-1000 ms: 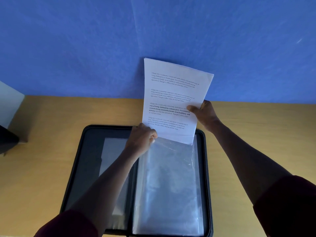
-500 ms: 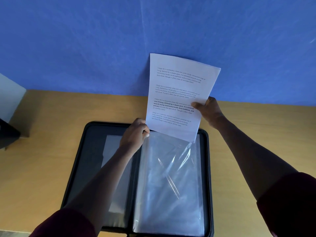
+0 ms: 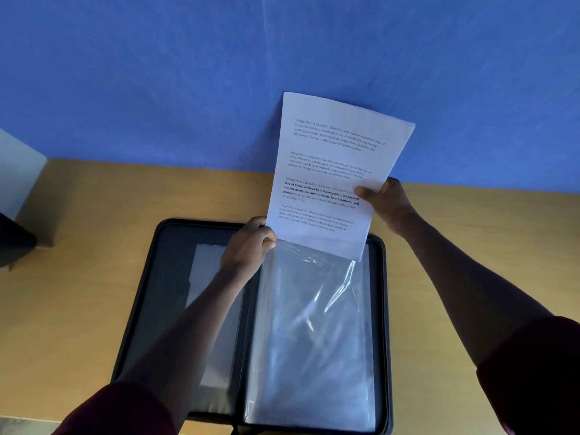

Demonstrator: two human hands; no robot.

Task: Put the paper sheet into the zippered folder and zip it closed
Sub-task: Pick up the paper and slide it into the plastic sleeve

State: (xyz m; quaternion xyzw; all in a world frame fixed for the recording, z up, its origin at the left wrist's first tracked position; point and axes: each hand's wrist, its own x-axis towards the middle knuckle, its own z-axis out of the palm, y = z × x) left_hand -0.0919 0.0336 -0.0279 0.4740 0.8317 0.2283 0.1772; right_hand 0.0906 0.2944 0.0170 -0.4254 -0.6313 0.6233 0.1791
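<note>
A black zippered folder [image 3: 163, 277] lies open flat on the wooden table, with clear plastic sleeves [image 3: 310, 340] on its right half. A white printed paper sheet [image 3: 332, 171] stands almost upright above the sleeves' top edge, its lower edge at the sleeve mouth. My right hand [image 3: 386, 202] pinches the sheet's right edge, thumb on the printed side. My left hand [image 3: 248, 243] is closed on the top left corner of the front sleeve, next to the sheet's lower left corner.
The yellow wooden table [image 3: 78, 309] runs up to a blue wall [image 3: 188, 73]. A pale box [image 3: 18, 171] and a dark object [image 3: 12, 243] sit at the far left edge. Bare tabletop lies left and right of the folder.
The sheet's lower edge has stayed near the sleeve opening while the front sleeve has crinkled and lifted a little. Both hands keep their grips; the view has shifted slightly.
</note>
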